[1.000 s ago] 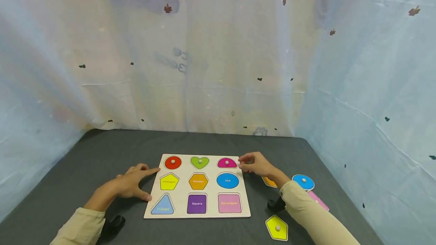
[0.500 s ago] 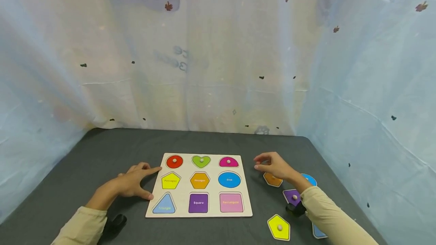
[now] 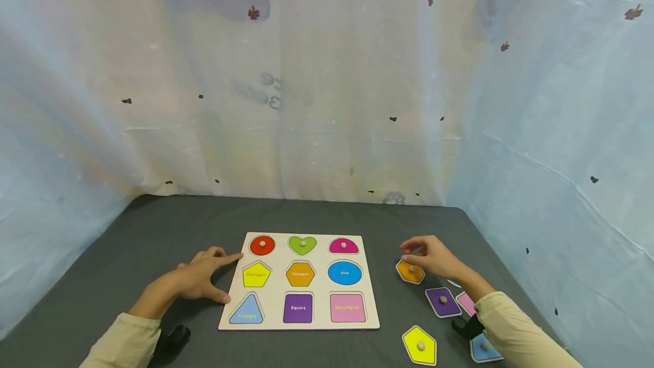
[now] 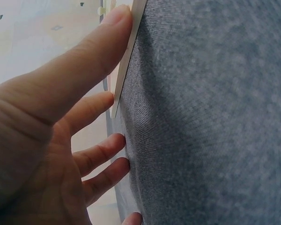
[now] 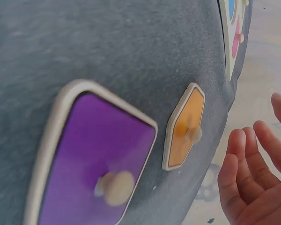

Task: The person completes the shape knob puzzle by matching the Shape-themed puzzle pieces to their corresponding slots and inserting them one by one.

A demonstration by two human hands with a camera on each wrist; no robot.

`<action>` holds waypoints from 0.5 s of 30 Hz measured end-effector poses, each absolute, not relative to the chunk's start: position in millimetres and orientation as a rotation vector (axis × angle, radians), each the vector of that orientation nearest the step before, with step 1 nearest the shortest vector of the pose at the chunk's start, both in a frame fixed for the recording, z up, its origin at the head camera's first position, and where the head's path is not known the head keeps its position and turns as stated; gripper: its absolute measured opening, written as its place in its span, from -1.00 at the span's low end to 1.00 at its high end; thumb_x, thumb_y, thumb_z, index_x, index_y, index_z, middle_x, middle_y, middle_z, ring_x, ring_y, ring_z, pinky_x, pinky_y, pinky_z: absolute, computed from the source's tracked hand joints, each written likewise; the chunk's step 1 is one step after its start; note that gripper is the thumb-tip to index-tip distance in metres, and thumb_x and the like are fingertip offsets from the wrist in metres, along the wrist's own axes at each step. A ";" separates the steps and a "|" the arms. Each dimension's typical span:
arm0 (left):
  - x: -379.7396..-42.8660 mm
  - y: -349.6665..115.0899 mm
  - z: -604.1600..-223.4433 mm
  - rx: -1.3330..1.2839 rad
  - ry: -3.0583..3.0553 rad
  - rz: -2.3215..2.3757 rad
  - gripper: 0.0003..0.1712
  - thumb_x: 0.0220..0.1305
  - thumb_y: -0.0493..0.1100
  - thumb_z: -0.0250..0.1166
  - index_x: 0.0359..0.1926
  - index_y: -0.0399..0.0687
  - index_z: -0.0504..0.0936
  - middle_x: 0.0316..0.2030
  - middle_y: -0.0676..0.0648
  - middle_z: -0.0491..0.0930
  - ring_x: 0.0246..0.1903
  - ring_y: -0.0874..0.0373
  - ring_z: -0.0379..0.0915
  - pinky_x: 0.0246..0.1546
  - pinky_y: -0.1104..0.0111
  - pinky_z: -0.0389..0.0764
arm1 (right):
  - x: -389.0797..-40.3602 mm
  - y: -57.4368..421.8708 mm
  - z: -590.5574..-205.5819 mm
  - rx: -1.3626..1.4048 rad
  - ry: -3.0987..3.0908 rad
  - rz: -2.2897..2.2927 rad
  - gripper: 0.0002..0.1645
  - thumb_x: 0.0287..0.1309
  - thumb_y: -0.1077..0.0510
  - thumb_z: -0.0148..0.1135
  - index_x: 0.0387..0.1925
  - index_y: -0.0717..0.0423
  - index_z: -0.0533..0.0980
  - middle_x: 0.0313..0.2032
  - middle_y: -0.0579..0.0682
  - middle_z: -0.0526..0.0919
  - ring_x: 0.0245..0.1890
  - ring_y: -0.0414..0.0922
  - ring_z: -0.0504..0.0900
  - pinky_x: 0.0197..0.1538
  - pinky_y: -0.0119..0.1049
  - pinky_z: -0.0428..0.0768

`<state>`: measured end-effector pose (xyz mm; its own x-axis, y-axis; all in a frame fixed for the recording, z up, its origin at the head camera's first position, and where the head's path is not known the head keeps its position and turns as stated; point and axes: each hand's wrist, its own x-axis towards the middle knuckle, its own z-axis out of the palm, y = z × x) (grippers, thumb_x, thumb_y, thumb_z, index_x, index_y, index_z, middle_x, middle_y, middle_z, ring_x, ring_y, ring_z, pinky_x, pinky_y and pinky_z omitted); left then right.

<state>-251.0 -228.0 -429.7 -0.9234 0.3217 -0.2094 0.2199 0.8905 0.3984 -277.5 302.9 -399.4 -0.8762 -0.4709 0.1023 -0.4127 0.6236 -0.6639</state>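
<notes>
Right hand (image 3: 433, 257) moved toward orange hexagon (image 3: 409, 275) — loosely parted, nothing grasped; left hand (image 3: 196, 277) — spread, touching board (image 3: 321, 300).

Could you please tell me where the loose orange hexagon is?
In the head view, the orange hexagon lies right of the board, near the right hand, beyond the loose purple square.

- Puzzle board (image 3: 273, 302): pale wood, smooth, matt face.
- Purple square piece (image 5: 93, 140), orange hexagon piece (image 5: 191, 110): wood-like rims, smooth faces — faintly glossy.
- Knobs (image 5: 120, 188): smooth, wood-like.
- Bench cloth (image 4: 215, 117): matt, finely ribbed weave.
- Backdrop (image 3: 327, 72): creased sheeting, soft sheen — plastic or cloth unclear.
- Sleeves (image 3: 518, 325): matt cloth.
</notes>
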 end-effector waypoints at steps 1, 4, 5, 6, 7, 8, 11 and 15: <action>-251.1 -227.8 -429.7 0.415 2.789 0.546 0.17 -0.29 0.23 0.57 0.41 0.15 0.27 0.18 -0.17 0.24 0.13 -0.18 0.17 -0.10 -0.41 0.18 | -274.8 304.6 -399.0 -0.758 2.759 -1.098 -0.57 0.24 0.16 0.23 0.03 0.41 0.51 -0.15 0.21 0.63 -0.37 0.06 0.65 -0.33 -0.33 0.62; -250.6 -227.1 -428.6 0.434 2.795 0.549 0.16 -0.27 0.22 0.57 0.41 0.15 0.27 0.18 -0.17 0.25 0.13 -0.19 0.17 -0.10 -0.42 0.17 | -267.0 308.3 -398.5 -0.780 2.780 -1.091 -0.58 0.24 0.16 0.24 0.02 0.39 0.52 -0.17 0.18 0.64 -0.38 0.03 0.65 -0.32 -0.40 0.60; -250.5 -226.9 -428.4 0.437 2.795 0.549 0.16 -0.27 0.22 0.56 0.41 0.15 0.27 0.18 -0.17 0.24 0.14 -0.19 0.16 -0.10 -0.42 0.17 | -264.4 309.1 -398.7 -0.793 2.777 -1.096 -0.59 0.23 0.16 0.25 0.01 0.39 0.52 -0.18 0.20 0.64 -0.39 0.03 0.65 -0.32 -0.41 0.60; -250.4 -226.8 -427.9 0.441 2.794 0.550 0.16 -0.26 0.22 0.56 0.41 0.14 0.26 0.18 -0.18 0.24 0.14 -0.20 0.16 -0.10 -0.42 0.17 | -261.9 309.7 -399.6 -0.800 2.779 -1.096 -0.59 0.22 0.16 0.26 0.00 0.38 0.53 -0.19 0.20 0.64 -0.41 0.02 0.65 -0.33 -0.41 0.60; -250.7 -226.8 -427.8 0.446 2.793 0.549 0.16 -0.26 0.22 0.56 0.41 0.14 0.26 0.18 -0.19 0.24 0.13 -0.21 0.16 -0.11 -0.41 0.18 | -259.3 310.0 -400.7 -0.806 2.770 -1.105 -0.59 0.21 0.17 0.27 0.00 0.38 0.53 -0.19 0.21 0.64 -0.42 0.02 0.65 -0.35 -0.41 0.60; -250.8 -226.7 -427.8 0.451 2.792 0.546 0.15 -0.25 0.22 0.56 0.41 0.13 0.26 0.18 -0.20 0.24 0.13 -0.22 0.16 -0.11 -0.41 0.18 | -256.4 310.0 -402.2 -0.808 2.764 -1.107 -0.59 0.20 0.16 0.28 -0.01 0.37 0.54 -0.19 0.22 0.64 -0.44 0.00 0.64 -0.36 -0.41 0.59; -250.8 -226.7 -427.8 0.447 2.794 0.538 0.15 -0.25 0.22 0.56 0.41 0.14 0.26 0.19 -0.19 0.24 0.13 -0.21 0.16 -0.11 -0.39 0.19 | -248.1 308.4 -408.4 -0.810 2.717 -1.131 -0.59 0.17 0.17 0.31 -0.02 0.36 0.54 -0.20 0.22 0.63 -0.46 -0.09 0.63 -0.39 -0.39 0.58; -250.3 -226.8 -428.3 0.444 2.795 0.525 0.15 -0.25 0.20 0.57 0.41 0.13 0.27 0.18 -0.18 0.25 0.12 -0.20 0.17 -0.13 -0.39 0.20 | -236.9 305.7 -417.6 -0.798 2.639 -1.173 -0.60 0.14 0.19 0.33 -0.03 0.36 0.54 -0.25 0.20 0.60 -0.48 -0.23 0.57 -0.41 -0.41 0.55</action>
